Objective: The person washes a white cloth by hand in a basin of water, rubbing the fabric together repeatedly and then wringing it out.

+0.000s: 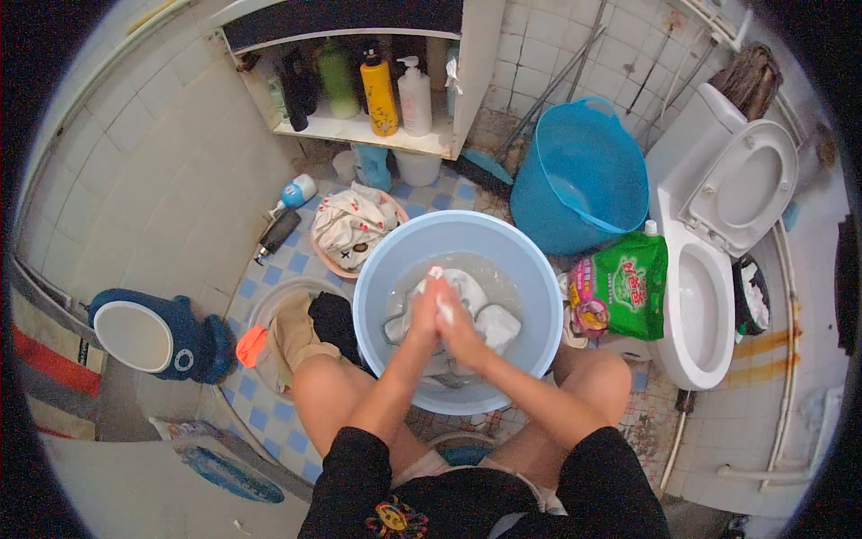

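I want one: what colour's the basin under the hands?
The basin is light blue; see the head view.

Home bathrm, w/ toilet (700, 296), tiled walls (579, 40) & toiletries (381, 94).

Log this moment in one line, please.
left hand + right hand: held together | between: white bit, unclear | beneath: light-blue basin, water, pale cloth | basin's right: green pouch, blue tub

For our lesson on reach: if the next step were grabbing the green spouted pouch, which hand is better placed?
Probably the right hand: the green spouted pouch is on that side, beside the light-blue basin. The hands meet over it, so the left hand would have to reach across.
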### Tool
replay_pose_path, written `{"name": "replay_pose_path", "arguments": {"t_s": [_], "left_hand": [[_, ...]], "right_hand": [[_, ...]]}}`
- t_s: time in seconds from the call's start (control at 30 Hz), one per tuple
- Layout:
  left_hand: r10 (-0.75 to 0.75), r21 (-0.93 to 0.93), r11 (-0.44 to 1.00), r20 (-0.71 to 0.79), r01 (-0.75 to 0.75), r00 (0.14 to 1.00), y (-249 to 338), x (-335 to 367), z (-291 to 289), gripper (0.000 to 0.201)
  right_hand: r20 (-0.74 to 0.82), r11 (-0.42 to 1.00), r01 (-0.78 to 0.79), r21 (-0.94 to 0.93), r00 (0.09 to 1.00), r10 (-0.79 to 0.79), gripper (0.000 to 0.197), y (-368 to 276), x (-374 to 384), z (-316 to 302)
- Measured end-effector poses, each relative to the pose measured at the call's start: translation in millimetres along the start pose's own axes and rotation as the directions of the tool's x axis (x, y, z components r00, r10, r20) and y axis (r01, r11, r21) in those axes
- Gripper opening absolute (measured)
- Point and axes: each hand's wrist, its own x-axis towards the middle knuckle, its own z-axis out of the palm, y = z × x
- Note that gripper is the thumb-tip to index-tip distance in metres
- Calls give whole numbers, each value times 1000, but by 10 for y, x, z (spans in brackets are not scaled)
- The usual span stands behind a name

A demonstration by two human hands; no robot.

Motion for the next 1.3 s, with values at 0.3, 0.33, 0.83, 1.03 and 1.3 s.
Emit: {"name": "replay_pose_path", "arguments": {"t_s": [0.3,0.33,0.83,1.03,1.3], "left_hand": [[104,-2,995,38,-104,994,-61,204,-280,59],[31,-208,978,41,-22,999,22,249,-274,58],[72,-7,997,-8,-72,997,-164,-47,-27,55],[92,271,958,30,-96,995,-488,-44,-112,52],[107,191,977,-75,-91,991,-407,-35,-81,63]], "right_hand": [[26,996,0,-91,1000,2,58,-161,26,104],[79,981,85,-174,994,-72,58,-266,-20,148],[-114,994,-57,-96,992,46,55,-79,34,-10],[-130,929,-332,164,926,354,52,294,290,-319],[-111,999,-34,-28,993,31,53,448,208,-81]]}}
